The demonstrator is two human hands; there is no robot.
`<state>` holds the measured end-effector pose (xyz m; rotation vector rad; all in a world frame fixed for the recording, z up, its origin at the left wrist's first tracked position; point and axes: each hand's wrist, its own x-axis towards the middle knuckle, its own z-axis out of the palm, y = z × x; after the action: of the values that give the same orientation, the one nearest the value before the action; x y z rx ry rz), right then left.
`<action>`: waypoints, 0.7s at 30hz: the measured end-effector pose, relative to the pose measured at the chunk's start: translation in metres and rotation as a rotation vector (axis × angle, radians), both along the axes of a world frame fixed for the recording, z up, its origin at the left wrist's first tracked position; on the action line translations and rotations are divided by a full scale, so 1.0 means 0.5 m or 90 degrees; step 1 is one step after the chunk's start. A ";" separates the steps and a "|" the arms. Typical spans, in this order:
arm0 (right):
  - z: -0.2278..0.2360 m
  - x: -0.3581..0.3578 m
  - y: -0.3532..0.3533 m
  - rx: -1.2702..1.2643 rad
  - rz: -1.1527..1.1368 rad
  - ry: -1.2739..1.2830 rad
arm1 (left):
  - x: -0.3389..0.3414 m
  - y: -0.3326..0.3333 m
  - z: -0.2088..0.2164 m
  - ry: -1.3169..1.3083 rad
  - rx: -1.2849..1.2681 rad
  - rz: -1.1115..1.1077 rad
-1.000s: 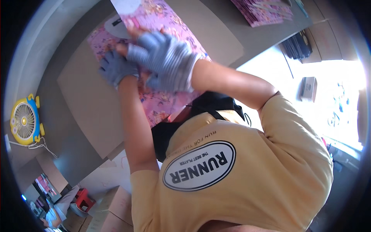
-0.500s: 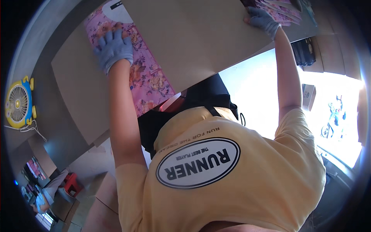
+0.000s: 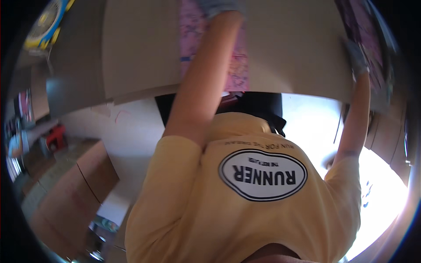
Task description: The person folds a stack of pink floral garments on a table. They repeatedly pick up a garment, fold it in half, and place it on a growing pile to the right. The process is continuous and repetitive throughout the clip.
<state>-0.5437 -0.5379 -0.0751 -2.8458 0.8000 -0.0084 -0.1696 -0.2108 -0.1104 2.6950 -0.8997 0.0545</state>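
A pink floral-printed sheet point(image 3: 239, 65) lies flat on the grey-brown work surface point(image 3: 294, 57) before me. My left hand point(image 3: 219, 6), in a grey-blue fingerless glove, is over the sheet at the top of the view. Its fingers are cut off by the picture's edge. My right hand point(image 3: 357, 57), gloved the same way, is out at the right beside purple printed pieces point(image 3: 368, 37). Motion smears its fingers, so whether it grips any of them is unclear.
A yellow and blue fan point(image 3: 45, 22) stands at the far left. Below the work surface on the left are cardboard boxes point(image 3: 66, 197) and a red stool point(image 3: 56, 138). Another person point(image 3: 16, 144) is farther off at the left edge. Bright light comes from the lower right.
The whole view has swung, so the work surface and sheet appear higher and farther right. My left hand is now partly out of the picture; my right hand appears lower, beside the purple pieces.
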 end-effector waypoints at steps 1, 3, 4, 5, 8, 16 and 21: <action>-0.010 0.024 0.001 0.025 -0.042 -0.015 | 0.004 -0.001 -0.024 -0.025 -0.026 -0.004; -0.006 0.078 0.055 0.118 -0.185 -0.087 | 0.012 0.011 -0.038 -0.033 -0.066 -0.011; -0.001 0.053 0.045 0.113 -0.200 -0.101 | 0.004 0.010 -0.024 -0.012 -0.091 -0.033; 0.008 0.045 0.030 0.081 -0.190 -0.084 | 0.007 0.009 -0.028 -0.028 -0.098 -0.025; 0.067 0.063 -0.006 -0.092 -0.012 -0.005 | 0.007 0.003 -0.042 -0.039 -0.111 -0.025; 0.250 0.317 0.236 -0.001 0.037 -0.162 | 0.010 -0.005 0.005 0.004 0.038 -0.071; 0.217 0.460 0.420 0.069 0.116 -0.151 | 0.013 -0.006 -0.009 -0.005 0.020 -0.091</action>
<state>-0.3139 -0.3280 0.0333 -2.7351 0.4758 -0.2639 -0.1631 -0.2137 -0.1150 2.6518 -1.1021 0.0198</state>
